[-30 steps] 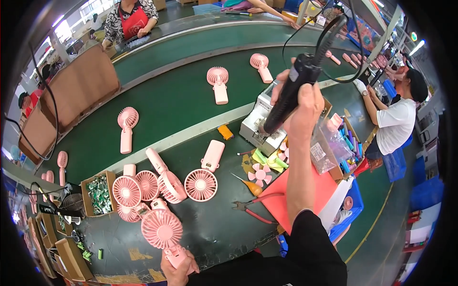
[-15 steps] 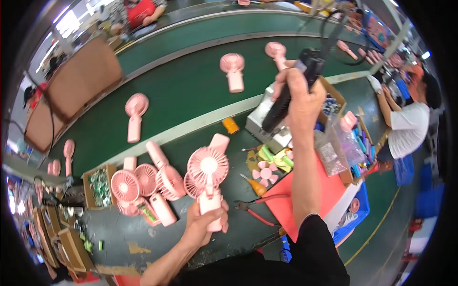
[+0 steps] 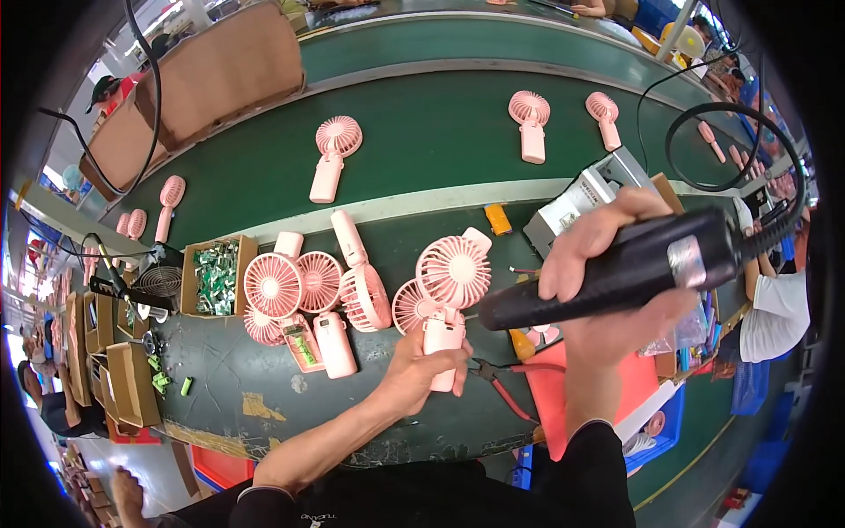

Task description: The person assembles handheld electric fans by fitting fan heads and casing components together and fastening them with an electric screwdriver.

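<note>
Our left hand point(image 3: 421, 370) is closed around the handle of a pink handheld fan point(image 3: 449, 299), fingers wrapped at the front, holding it upright so its round grille faces the camera just above the dark workbench point(image 3: 264, 387). Our right hand point(image 3: 607, 290) is clenched on a black electric screwdriver point(image 3: 616, 268), thumb over the top, the barrel lying nearly level with its tip pointed left toward the fan's handle. Tip and fan look very near each other; we cannot tell whether they touch. A black cable point(image 3: 731, 132) loops up and away from the tool's rear.

Just left of the held fan lies a cluster of pink fans point(image 3: 308, 290), some overlapping, grilles up. Further left sits a cardboard box of small green parts point(image 3: 216, 275). Below the tool, red-handled pliers point(image 3: 502, 387) lie on the bench beside a red tray point(image 3: 634, 387). Beyond a pale strip runs the green conveyor belt point(image 3: 422, 141), carrying single pink fans, well apart. Another person in a white shirt point(image 3: 775, 317) works at the far right.

Risks, as we judge them:
- The tip could skid off the fan's smooth plastic and scar it, since the fan is held in the air with nothing to brace it.
- The cable loop could drag the tool off its line.
- The left fingers sit close under the tip; a slip could catch them.
- The held fan could knock the crowded fans beside it.
</note>
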The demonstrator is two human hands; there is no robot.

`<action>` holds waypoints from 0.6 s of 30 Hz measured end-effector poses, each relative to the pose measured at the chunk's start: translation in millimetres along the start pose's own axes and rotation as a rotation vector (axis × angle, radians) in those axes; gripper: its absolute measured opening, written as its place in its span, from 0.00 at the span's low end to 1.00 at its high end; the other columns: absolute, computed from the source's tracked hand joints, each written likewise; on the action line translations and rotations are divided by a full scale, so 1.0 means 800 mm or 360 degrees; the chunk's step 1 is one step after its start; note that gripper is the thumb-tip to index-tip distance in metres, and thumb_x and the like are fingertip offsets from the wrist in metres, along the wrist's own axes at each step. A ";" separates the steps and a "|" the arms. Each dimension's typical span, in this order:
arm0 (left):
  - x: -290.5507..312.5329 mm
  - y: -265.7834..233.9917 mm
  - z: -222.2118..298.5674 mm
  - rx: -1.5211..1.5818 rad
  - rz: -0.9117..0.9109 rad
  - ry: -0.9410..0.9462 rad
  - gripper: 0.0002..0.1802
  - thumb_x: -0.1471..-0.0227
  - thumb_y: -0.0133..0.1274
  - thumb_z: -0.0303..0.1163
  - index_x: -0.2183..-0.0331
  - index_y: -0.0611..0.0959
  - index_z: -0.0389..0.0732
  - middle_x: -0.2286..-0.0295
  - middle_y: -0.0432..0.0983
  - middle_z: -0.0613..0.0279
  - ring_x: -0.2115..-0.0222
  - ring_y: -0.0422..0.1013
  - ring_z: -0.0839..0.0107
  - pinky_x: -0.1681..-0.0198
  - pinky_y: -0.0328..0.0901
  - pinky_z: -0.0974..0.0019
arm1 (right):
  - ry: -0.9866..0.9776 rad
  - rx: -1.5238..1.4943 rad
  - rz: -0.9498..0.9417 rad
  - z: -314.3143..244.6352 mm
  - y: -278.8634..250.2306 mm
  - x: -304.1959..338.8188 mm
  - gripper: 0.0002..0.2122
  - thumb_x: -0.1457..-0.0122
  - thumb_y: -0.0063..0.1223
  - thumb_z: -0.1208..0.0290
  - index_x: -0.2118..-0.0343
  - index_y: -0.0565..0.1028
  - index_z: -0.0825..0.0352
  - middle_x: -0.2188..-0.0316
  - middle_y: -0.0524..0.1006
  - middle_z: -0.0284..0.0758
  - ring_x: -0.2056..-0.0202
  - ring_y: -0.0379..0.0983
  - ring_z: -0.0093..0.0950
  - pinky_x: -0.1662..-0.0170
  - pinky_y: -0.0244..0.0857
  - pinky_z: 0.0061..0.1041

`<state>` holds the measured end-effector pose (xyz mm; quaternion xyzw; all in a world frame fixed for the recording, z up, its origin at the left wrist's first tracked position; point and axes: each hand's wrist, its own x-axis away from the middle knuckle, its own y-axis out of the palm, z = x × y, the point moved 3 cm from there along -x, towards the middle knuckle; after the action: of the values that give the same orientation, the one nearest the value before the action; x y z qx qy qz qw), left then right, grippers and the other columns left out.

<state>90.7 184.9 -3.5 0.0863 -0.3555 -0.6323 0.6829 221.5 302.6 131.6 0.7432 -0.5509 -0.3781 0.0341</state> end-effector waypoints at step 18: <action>0.002 0.009 -0.007 -0.0012 0.0006 -0.0072 0.12 0.53 0.53 0.22 0.65 0.71 0.34 0.81 0.72 0.58 0.85 0.68 0.71 0.80 0.62 0.69 | 0.0212 0.0121 -0.0226 0.019 0.018 0.023 0.43 0.54 0.57 0.34 0.50 0.58 0.69 0.69 0.69 0.36 0.79 0.70 0.26 0.76 0.70 0.28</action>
<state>99.6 182.8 -2.4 0.0689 -0.3687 -0.6342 0.6761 202.5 287.0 117.8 0.8045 -0.5075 -0.3082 0.0154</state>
